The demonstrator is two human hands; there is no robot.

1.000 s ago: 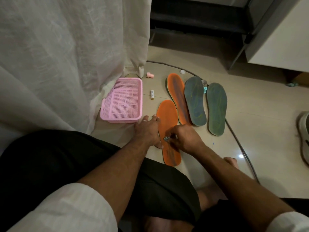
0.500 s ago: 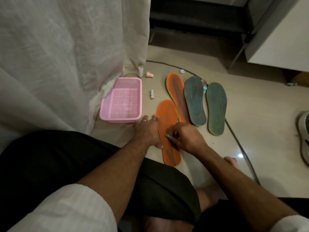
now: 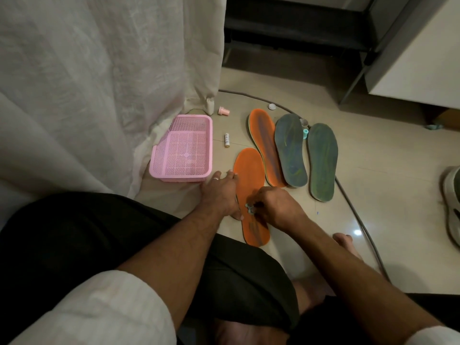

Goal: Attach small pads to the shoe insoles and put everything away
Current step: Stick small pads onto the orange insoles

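Orange near insole (image 3: 249,170) lies flat on the floor; I see my left hand (image 3: 222,192) pressing its left edge, fingers straight, and my right hand (image 3: 275,206) pinching small grey pads (image 3: 249,209) on its middle, count unclear. Four insoles in all: second orange insole (image 3: 264,143), two green insoles (image 3: 290,148). One pink basket (image 3: 184,148) sits left, one battery (image 3: 227,140) between.

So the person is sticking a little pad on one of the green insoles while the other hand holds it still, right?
Not quite. The head view shows the right hand pinching the small pad over the near orange insole, not a green one. The left hand does rest at that orange insole's edge. Both green insoles lie untouched farther away.
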